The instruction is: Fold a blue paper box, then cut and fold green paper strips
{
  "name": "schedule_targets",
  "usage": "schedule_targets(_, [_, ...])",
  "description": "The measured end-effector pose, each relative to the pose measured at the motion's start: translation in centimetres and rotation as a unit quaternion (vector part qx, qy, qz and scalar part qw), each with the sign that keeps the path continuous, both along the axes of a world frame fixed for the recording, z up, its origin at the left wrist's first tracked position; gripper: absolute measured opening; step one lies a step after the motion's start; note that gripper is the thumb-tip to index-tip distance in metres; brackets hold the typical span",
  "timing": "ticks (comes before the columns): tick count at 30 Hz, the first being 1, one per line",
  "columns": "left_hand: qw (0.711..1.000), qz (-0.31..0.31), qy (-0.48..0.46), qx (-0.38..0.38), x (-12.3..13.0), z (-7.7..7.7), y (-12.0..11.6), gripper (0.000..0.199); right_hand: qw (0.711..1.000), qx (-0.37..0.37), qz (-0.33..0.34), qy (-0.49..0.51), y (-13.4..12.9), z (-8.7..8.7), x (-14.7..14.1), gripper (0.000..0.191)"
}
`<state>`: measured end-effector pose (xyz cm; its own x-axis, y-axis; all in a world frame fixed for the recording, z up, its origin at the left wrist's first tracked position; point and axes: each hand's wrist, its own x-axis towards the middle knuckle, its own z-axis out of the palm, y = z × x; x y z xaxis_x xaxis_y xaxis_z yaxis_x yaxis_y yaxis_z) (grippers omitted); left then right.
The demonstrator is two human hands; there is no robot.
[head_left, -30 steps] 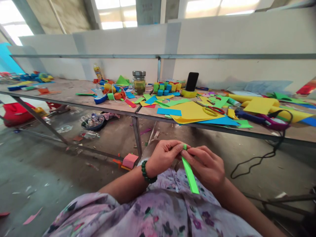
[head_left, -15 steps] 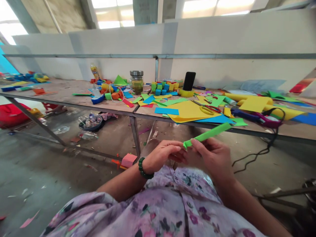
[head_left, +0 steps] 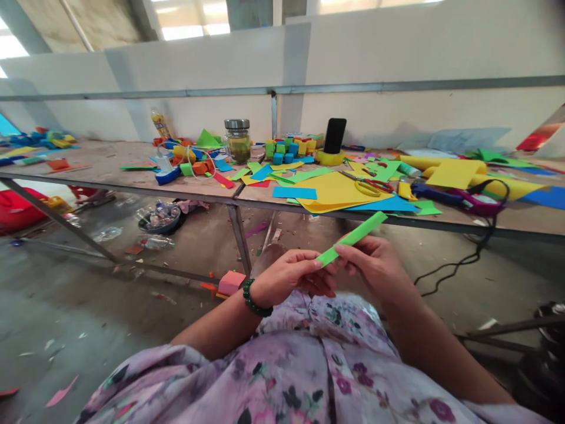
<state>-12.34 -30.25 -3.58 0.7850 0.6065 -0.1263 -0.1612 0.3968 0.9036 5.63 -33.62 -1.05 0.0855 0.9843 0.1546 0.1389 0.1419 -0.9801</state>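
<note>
A narrow bright green paper strip (head_left: 362,231) slants up to the right above my lap, in front of the table edge. My left hand (head_left: 304,272), with a dark green bead bracelet (head_left: 253,299) at the wrist, pinches its lower left end between thumb and fingers. Around the middle of the strip, my right hand (head_left: 368,262) grips it with the thumb on top. The fingers beneath the strip are partly hidden. On the table beyond lie yellow sheets (head_left: 329,191), a blue paper rectangle (head_left: 294,193) and scissors with yellow handles (head_left: 367,186).
Small coloured cubes (head_left: 289,151), a lidded glass jar (head_left: 238,141) and a phone (head_left: 335,135) stand farther back. At right is a purple-and-blue corded tool (head_left: 479,203), its black cable hanging over the edge. A basin of plastic bottles (head_left: 161,218) sits under the table.
The green strip's right end has shifted left and the strip now lies flatter at its left end, pinched by my left thumb. The view has tilted slightly downward.
</note>
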Motion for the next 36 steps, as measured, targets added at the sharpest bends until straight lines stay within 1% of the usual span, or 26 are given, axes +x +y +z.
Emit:
schedule_targets(2, [1.0,0.008,0.009,0.008,0.1,0.0,0.0,0.043,1.0,-0.001,0.022,0.014,0.1,-0.2,0.0,0.027])
schedule_targets(4, [0.999,0.018,0.018,0.024,0.2,-0.1,-0.1,0.044,1.0,0.002,0.024,0.007,0.0,-0.3,-0.1,0.026])
schedule_targets(10, [0.997,0.034,0.029,0.065,0.5,-0.3,0.0,0.046,0.998,0.024,-0.025,-0.053,-0.6,-0.8,-0.4,0.027])
schedule_targets(16, [0.996,0.041,0.031,0.079,0.4,-0.5,0.0,0.046,0.995,0.031,-0.042,-0.089,-0.5,-1.5,-0.1,0.033])
schedule_targets(23, [0.992,0.055,0.045,0.104,0.3,-0.8,0.1,0.044,0.989,0.032,-0.053,-0.133,-1.0,-1.0,-0.6,0.035])
schedule_targets(26, [0.992,0.055,0.049,0.103,0.3,-0.6,0.1,0.042,0.984,0.045,-0.058,-0.163,-1.5,-0.9,-0.9,0.032])
schedule_targets(29, [0.994,0.045,0.054,0.086,0.2,-0.4,0.1,0.039,0.98,0.059,-0.049,-0.184,-1.6,-1.0,-0.8,0.029])
schedule_targets(32, [0.995,0.044,0.051,0.074,0.2,-0.3,0.1,0.037,0.977,0.067,-0.053,-0.194,-1.6,-1.0,-0.7,0.029])
schedule_targets(36, [0.993,0.056,0.043,0.093,0.3,-0.5,0.1,0.037,0.965,0.111,-0.06,-0.23,-1.9,-1.2,-0.8,0.029])
